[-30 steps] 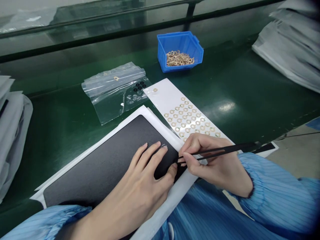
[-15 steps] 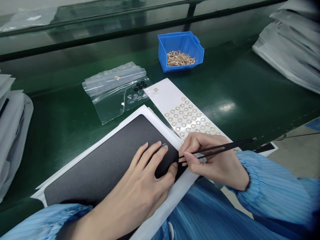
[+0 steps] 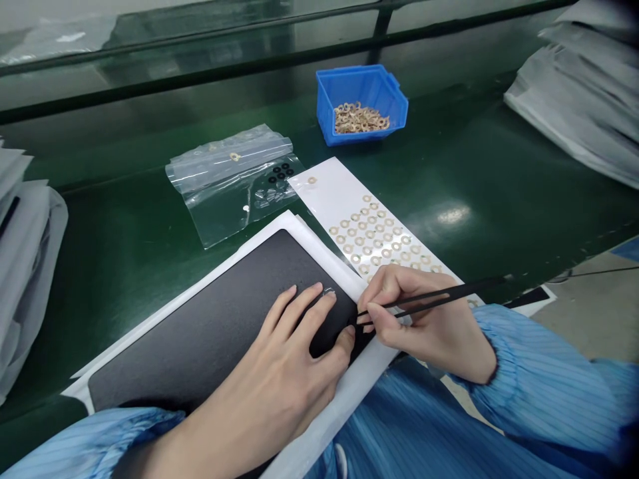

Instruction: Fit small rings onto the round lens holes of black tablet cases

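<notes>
A flat black panel lies on white foam wrapping in front of me. My left hand rests on the panel with its fingers spread, the thumb near the right corner. Black tweezers are pinched in my right hand, their tips meeting the panel's corner beside my left thumb. Whether anything sits between the tips is too small to tell. A small clear piece shows by my left fingertips. Just beyond lies a white sheet bearing rows of tan ring stickers.
A blue bin of tan rings stands at the back. Left of the sheet lies a clear plastic bag with several black rings on it. Stacks of wrapped items flank the green table, on the left and right.
Almost nothing differs. The view has shifted very slightly, while both hands and the tweezers keep their places at the panel's corner.
</notes>
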A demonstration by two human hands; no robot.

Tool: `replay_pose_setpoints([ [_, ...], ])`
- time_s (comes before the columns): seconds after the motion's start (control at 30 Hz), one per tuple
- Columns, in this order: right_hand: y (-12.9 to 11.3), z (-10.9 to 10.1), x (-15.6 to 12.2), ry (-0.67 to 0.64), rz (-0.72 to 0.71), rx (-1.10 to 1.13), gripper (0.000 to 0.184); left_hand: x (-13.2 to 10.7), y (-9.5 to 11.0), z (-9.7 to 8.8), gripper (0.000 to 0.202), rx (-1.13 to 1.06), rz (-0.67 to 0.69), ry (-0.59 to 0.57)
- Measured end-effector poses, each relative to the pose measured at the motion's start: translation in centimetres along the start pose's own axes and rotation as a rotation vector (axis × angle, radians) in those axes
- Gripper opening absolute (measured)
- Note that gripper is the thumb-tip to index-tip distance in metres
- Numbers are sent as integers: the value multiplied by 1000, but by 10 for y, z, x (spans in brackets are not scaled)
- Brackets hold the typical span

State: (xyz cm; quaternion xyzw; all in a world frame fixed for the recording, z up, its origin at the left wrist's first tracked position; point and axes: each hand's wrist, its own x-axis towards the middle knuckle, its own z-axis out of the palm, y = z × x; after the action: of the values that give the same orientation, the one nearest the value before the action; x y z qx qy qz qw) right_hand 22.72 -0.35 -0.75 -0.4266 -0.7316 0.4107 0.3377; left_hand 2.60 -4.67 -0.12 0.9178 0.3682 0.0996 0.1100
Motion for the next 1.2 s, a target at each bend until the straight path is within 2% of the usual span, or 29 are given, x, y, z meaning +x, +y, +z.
replay_pose_setpoints([
  [0.33, -4, -4, 7, -58, -44, -41, 20, -1, 0, -1, 28, 1, 4, -6],
  [0.53, 4, -12, 6, -153, -27, 108, 10, -1, 0, -1, 29, 1, 0, -14],
  [0.77, 9, -17, 7, -130, -182, 53, 4, 1, 0, -1, 27, -12, -1, -9],
  [1.2, 10, -15, 6, -113, -230, 59, 3, 2, 0, -2, 28, -37, 3, -15],
])
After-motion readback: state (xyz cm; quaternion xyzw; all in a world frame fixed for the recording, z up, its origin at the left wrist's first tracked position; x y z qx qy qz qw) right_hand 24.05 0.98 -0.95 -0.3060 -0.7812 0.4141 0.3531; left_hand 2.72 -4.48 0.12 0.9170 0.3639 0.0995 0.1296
